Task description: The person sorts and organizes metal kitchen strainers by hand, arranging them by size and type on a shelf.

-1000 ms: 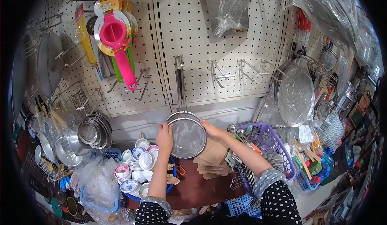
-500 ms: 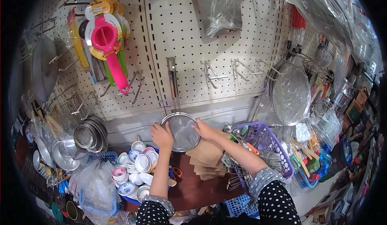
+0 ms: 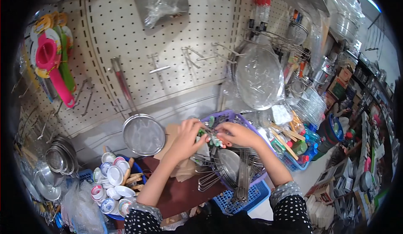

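Observation:
Both of my hands are at the near left part of the purple basket (image 3: 265, 150), close together over its utensils. My left hand (image 3: 187, 139) has bent fingers at some small green-and-metal utensils (image 3: 212, 135); what it grips is too small to make out. Opposite it, my right hand (image 3: 236, 134) closes its fingers by the same pieces, with an orange-red handle (image 3: 223, 140) just below. A round mesh strainer (image 3: 144, 135) hangs from the pegboard, apart from both hands. Brown cardboard pieces (image 3: 168, 143) lie between the strainer and the basket.
Metal hooks and a pink squeezer (image 3: 47, 54) are on the pegboard (image 3: 121, 24). Small bowls (image 3: 114, 175) fill a blue basket at the lower left. Stacked strainers (image 3: 58, 156) hang at the left, wrapped round strainers (image 3: 259, 76) at the right.
Both hands have let go of the strainer's rim and moved right to the purple basket, where their fingers have closed in. The view has turned to the right.

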Tool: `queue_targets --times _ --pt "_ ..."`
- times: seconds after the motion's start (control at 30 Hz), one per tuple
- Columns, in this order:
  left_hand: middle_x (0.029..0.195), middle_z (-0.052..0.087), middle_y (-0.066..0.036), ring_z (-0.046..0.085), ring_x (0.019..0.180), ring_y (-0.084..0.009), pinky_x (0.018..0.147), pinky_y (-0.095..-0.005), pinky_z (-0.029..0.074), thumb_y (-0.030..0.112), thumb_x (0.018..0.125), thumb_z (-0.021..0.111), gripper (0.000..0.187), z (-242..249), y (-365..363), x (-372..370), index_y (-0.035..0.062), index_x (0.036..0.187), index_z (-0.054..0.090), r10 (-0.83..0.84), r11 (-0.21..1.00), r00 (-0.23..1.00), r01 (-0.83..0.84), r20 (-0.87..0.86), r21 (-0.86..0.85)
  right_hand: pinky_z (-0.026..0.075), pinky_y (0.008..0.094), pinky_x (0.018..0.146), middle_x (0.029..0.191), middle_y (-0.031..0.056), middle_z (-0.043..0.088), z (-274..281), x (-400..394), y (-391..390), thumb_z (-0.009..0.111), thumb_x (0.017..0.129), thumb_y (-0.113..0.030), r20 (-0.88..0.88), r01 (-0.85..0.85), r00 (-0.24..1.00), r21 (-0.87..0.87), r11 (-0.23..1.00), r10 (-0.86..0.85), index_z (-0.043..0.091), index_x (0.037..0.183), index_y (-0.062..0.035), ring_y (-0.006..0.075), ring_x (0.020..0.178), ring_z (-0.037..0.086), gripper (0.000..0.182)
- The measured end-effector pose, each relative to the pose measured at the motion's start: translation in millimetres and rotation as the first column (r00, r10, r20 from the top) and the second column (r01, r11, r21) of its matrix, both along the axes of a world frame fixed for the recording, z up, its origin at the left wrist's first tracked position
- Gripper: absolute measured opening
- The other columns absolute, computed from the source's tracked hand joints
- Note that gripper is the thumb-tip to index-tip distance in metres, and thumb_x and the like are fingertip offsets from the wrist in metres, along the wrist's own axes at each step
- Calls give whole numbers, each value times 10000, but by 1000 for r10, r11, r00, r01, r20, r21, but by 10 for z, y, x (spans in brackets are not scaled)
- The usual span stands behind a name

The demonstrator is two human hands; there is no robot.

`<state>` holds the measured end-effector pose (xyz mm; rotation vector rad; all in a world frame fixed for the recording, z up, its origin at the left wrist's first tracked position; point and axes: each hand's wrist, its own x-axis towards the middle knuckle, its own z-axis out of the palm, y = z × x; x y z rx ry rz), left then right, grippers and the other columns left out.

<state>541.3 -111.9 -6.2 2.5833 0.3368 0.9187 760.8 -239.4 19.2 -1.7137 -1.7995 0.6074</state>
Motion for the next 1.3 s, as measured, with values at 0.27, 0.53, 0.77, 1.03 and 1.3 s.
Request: queue_targets --times 0.27,0.53,0.77,1.03,1.3 --pt "1137 611 -47 502 1184 -258 1015 -486 350 296 977 562 217 -182 -295 1234 121 1091 617 -405 876 779 480 -479 42 527 429 851 1047 192 692 -707 880 -1068 628 911 -165 184 313 933 12 950 -310 653 1087 -37 363 965 673 219" --pt "766 645 -85 656 622 -145 616 -325 570 345 1052 416 332 -163 -183 1930 76 1131 593 -494 865 311 75 -812 -497 504 440 927 1197 161 651 -1615 1446 -985 659 907 -229 278 237 932 21 971 -233 657 1170 -64 366 1094 624 310" --pt "974 729 -123 725 872 -313 707 -450 567 263 889 666 308 -802 -183 2485 130 1167 644 -21 810 365 552 -931 198 567 426 775 1290 165 617 -1805 1491 -922 557 955 -202 521 116 850 -43 992 -77 565 1330 -49 344 973 682 405" --pt "1148 690 -123 663 1101 -302 866 -453 518 305 784 769 441 -1181 -106 2407 89 1147 643 49 889 456 386 -889 247 584 368 614 1290 182 626 -2133 1699 -1014 625 902 -167 602 -47 758 434 900 -250 530 1312 35 299 744 720 467" --pt "853 700 -187 701 791 -381 699 -499 557 178 918 556 261 -523 -239 2193 24 1125 597 -151 978 567 205 -810 -39 555 367 623 978 137 717 -1295 1410 -1259 713 824 -85 370 200 770 633 748 -519 646 1097 -15 282 724 692 291"
